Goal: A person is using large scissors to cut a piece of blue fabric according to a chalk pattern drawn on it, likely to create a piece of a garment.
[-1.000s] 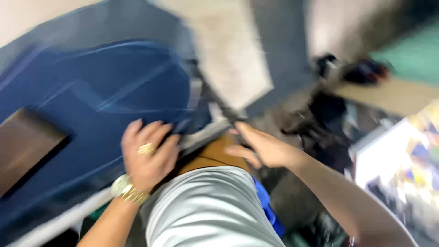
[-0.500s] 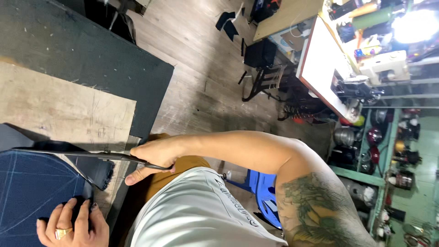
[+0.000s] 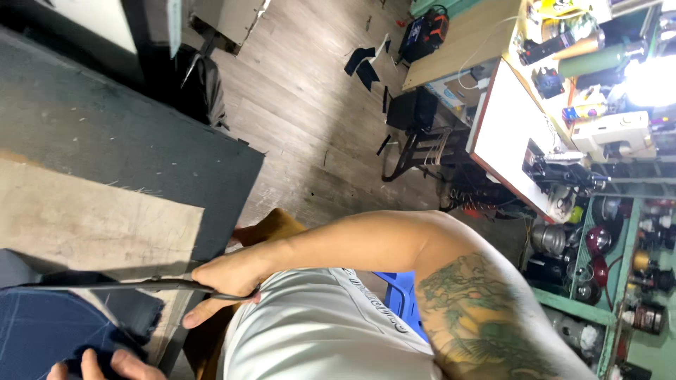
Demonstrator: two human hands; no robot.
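My right hand point(image 3: 229, 276) is closed around the handles of long black shears point(image 3: 120, 286). Their blades point left, over the edge of a dark blue cloth point(image 3: 49, 327) with faint chalk lines. Only the fingertips of my left hand point(image 3: 105, 366) show at the bottom left corner, pressing on that cloth. The cloth lies on a brown board point(image 3: 91, 218), which rests on a dark grey table top point(image 3: 127, 134). My tattooed right arm crosses the lower middle above my light grey shirt.
A wooden floor point(image 3: 310, 105) with dark fabric scraps point(image 3: 366, 63) lies beyond the table edge. At the right are a white sewing table point(image 3: 503, 134) with a machine, a black stool frame, green shelves of pots and a blue plastic stool point(image 3: 398, 299) under me.
The view has swung away from the cloth towards the floor and the room. My left hand has slid almost out of the bottom edge. My right hand still grips the shears.
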